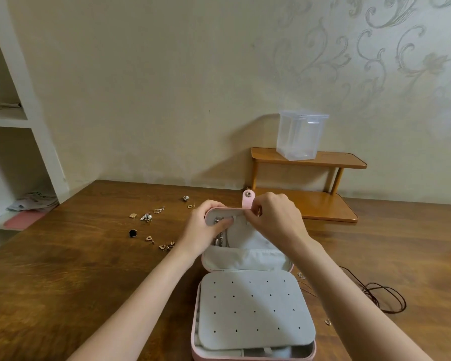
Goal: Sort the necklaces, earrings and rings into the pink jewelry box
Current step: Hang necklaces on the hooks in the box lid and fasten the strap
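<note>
The pink jewelry box [253,355] lies open in front of me, its grey earring panel [253,311] with small holes resting on the base. Its lid [245,259] stands up behind, lined in grey. My left hand [206,227] grips the lid's top left edge, fingers pressed on a silver chain necklace [220,237] hanging inside the lid. My right hand [276,220] pinches the lid's top edge beside the pink snap tab [248,199]. Several earrings [147,217] lie scattered on the table to the left. A dark cord necklace [383,295] lies to the right.
A small wooden two-tier shelf [323,204] stands at the back right, with a clear plastic container [300,134] on top. White wall shelves [16,121] with papers stand at the left. More small earrings [301,275] lie beside the box on the brown wooden table [63,269].
</note>
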Tool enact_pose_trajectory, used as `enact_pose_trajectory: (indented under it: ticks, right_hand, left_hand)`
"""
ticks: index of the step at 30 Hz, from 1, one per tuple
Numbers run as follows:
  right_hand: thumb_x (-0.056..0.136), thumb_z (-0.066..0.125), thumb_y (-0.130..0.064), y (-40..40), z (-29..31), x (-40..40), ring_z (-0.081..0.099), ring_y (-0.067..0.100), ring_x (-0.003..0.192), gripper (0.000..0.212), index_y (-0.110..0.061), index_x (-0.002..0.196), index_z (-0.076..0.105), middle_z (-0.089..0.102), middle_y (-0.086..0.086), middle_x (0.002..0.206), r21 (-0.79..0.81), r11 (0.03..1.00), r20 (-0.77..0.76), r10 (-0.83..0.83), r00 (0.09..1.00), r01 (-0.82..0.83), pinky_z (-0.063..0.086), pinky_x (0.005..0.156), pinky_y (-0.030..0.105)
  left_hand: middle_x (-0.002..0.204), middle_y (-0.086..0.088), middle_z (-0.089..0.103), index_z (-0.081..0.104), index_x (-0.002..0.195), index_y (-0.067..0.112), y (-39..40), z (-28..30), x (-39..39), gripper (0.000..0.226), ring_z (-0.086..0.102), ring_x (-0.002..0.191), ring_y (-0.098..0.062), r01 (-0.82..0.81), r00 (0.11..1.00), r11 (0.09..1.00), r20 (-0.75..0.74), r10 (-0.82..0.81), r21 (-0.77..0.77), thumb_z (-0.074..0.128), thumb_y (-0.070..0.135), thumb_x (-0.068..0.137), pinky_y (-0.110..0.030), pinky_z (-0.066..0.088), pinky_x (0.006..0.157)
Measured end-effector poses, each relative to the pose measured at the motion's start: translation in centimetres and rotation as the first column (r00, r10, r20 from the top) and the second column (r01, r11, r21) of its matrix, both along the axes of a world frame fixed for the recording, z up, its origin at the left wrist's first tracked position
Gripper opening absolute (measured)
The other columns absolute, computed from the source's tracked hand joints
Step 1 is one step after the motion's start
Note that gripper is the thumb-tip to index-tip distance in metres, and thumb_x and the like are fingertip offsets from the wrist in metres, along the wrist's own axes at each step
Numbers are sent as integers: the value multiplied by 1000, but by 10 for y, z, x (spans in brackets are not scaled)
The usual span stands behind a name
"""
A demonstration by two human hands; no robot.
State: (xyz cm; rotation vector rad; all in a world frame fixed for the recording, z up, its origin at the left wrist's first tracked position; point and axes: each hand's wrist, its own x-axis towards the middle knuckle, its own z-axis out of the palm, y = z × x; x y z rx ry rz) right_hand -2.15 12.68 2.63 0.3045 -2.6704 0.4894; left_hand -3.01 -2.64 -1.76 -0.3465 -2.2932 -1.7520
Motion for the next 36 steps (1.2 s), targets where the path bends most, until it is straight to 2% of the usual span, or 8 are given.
enact_pose_trajectory:
  ticks: [5, 9, 14, 19, 22, 28, 32, 36]
  right_hand:
    - [92, 44, -23, 0, -11, 14, 48, 22, 70, 19, -13, 81, 56, 60, 5, 83, 141, 990, 18, -19, 1000, 16, 36, 58, 26]
    - [95, 38, -22, -2, -23, 23, 47, 19, 70, 21, -16, 86, 56, 63, 6, 91, 237, 967, 75, 72, 995, -88, 36, 59, 26]
    - [97, 35, -26, -4, -24, 27, 55, 20, 74, 26, -15, 93, 57, 65, 4, 96, 309, 918, 62, 240, 969, -247, 41, 60, 28]
    - [96, 34, -27, -8, -23, 31, 55, 23, 70, 26, -13, 90, 55, 65, 3, 90, 364, 859, 4, 385, 923, -360, 42, 60, 32]
    - [95, 38, -25, -11, -22, 31, 59, 22, 70, 25, -12, 90, 58, 65, 3, 88, 317, 863, -23, 421, 907, -393, 47, 60, 32]
    - [94, 49, -27, -8, -11, 22, 54, 13, 67, 22, -13, 96, 66, 68, 3, 83, 4, 970, -37, 242, 970, -242, 49, 64, 27]
    - [95, 48, -33, -7, -8, 11, 57, 19, 68, 27, -12, 97, 64, 66, 4, 82, 21, 999, -73, 43, 996, -42, 50, 61, 29]
    - [97, 45, -31, -7, -4, 9, 56, 17, 67, 27, -11, 101, 63, 67, 5, 89, 44, 999, -93, -4, 996, 8, 45, 57, 23]
  left_hand:
    - [93, 8, 62, 58, 103, 15, -3, -2, -3, 25, 59, 88, -10, -31, 999, 994, -42, 27, -108, 70, 17, 81, -27, 50, 77]
    - [100, 12, 57, 53, 109, 19, -6, -3, -3, 35, 58, 97, -8, -34, 997, 967, -76, 15, -253, 71, 15, 79, -25, 52, 81]
    - [110, 8, 39, 46, 125, 19, -2, -9, 3, 54, 44, 102, -7, -135, 964, 873, -265, 7, -469, 71, 25, 78, -18, 37, 78]
    - [107, 5, 36, 49, 121, 14, 6, -13, 6, 45, 42, 95, -10, -228, 932, 874, -355, 69, -430, 64, 20, 80, -15, 28, 69]
    - [112, 3, 39, 48, 121, 15, 7, -14, 8, 36, 43, 99, -11, -222, 935, 892, -346, 81, -392, 57, 21, 87, -12, 27, 71]
    - [113, -9, 49, 54, 119, 6, 5, -18, 3, 32, 50, 103, -19, -272, 896, 871, -437, 74, -410, 58, 17, 88, -11, 33, 73]
    - [106, -8, 52, 59, 111, 7, 7, -18, 2, 25, 53, 96, -18, -239, 905, 922, -415, 98, -304, 62, 9, 86, -2, 36, 73]
    - [104, -4, 52, 60, 109, 9, 6, -18, -1, 23, 51, 93, -13, -218, 914, 943, -391, 108, -249, 60, 5, 87, -6, 40, 75]
